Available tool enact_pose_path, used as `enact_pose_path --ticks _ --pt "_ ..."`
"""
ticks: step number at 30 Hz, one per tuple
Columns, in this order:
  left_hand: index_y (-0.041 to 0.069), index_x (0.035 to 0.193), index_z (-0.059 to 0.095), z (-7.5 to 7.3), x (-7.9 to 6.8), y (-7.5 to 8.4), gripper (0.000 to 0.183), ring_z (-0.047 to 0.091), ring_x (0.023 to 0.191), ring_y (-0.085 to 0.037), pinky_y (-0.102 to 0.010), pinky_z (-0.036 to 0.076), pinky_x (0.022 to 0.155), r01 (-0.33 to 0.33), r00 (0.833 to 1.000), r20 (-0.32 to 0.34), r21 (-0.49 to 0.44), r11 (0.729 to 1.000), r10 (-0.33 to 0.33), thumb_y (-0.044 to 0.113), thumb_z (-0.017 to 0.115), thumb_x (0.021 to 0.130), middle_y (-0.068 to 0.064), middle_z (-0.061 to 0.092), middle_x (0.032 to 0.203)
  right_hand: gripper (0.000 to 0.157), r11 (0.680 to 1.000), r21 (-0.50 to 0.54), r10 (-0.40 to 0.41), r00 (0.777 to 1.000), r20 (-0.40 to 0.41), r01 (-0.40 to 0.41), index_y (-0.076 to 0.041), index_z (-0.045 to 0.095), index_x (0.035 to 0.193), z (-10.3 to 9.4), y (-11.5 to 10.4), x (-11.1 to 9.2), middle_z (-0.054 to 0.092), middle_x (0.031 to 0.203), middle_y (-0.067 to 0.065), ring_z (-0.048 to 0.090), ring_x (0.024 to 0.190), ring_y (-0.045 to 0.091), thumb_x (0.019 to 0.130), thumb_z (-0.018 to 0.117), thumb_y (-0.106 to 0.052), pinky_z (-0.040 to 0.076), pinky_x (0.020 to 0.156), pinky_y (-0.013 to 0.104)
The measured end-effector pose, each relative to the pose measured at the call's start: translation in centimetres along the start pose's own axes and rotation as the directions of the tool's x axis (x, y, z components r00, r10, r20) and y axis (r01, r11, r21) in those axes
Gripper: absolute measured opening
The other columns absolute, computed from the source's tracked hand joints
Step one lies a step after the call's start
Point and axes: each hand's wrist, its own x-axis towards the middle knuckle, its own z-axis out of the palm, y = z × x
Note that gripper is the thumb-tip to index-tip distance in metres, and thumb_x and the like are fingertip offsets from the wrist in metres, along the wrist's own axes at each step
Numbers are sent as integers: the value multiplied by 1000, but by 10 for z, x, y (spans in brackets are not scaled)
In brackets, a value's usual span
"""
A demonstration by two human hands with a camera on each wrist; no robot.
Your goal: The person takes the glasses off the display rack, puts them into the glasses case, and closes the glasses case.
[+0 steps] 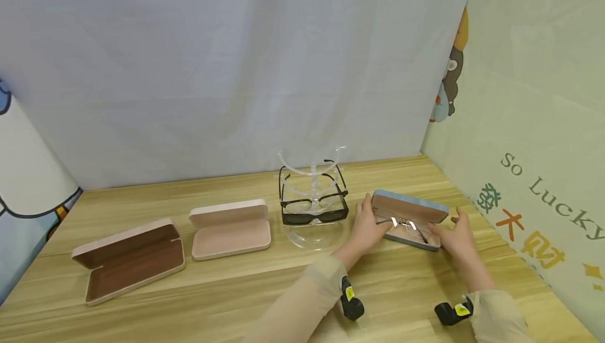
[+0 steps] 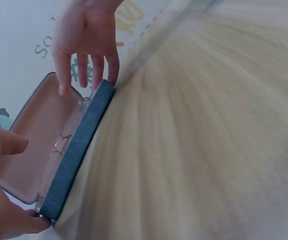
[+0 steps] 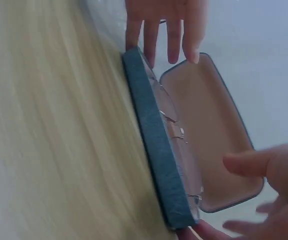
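Note:
A blue glasses case [image 1: 408,243] with a pinkish lining stands with its lid up at the right of the table. Inside lies a pair of thin-rimmed eyeglasses [image 1: 405,222], its lenses catching the light. At the case's left end is my left hand [image 1: 367,229], fingers extended along the outside and thumb over the inside. My right hand [image 1: 455,238] is at the opposite end, its fingertips [image 2: 111,75] by the case's end and its thumb held apart. In the right wrist view, the left fingers [image 3: 150,42] reach down nearly straight beside the case end.
Left of the case, a clear display stand [image 1: 314,175] carries black-framed glasses [image 1: 298,205] and dark sunglasses [image 1: 314,218]. Farther left are two more raised-lid cases, one pink-lined [image 1: 231,238] and one brown-lined [image 1: 137,272]. A grey curtain [image 1: 212,70] hangs behind; a printed cloth [image 1: 534,138] borders the right.

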Motion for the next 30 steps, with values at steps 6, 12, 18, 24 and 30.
enact_pose_path --ticks 6,12,18,24,30 --pt "16 146 16 -3 5 7 87 32 130 -34 -45 30 105 55 998 28 -96 994 -52 23 70 77 -15 26 146 83 993 -18 -115 982 152 119 -4 -9 144 -9 -4 0 7 143 36 14 128 52 92 50 -31 35 97 53" --pt "14 142 25 -5 2 9 79 36 128 -30 -42 32 105 50 999 12 -144 988 -48 16 70 77 -13 31 143 70 990 108 -103 987 123 89 -2 4 145 -8 -2 -3 14 143 35 34 122 49 96 38 -39 51 74 31" --pt "9 134 33 0 -1 7 60 41 122 -28 -39 36 101 6 998 -59 -177 984 -17 15 64 82 -13 40 133 67 977 213 -42 998 40 32 -2 20 143 -5 5 0 24 141 32 41 120 43 94 40 -42 51 69 23" --pt "9 123 41 7 -2 12 36 45 118 -27 -40 40 95 7 985 -163 -239 971 -47 24 52 92 -11 46 126 72 929 369 -23 999 27 11 -7 32 140 -2 35 22 27 141 24 56 86 -2 84 59 -44 51 68 16" --pt "16 112 47 9 -2 14 22 52 87 -17 -31 44 73 29 972 -224 -191 981 -72 22 52 92 -6 54 111 76 908 420 -27 998 53 2 -7 31 140 -3 45 22 22 143 24 52 82 -9 81 63 -44 50 70 15"
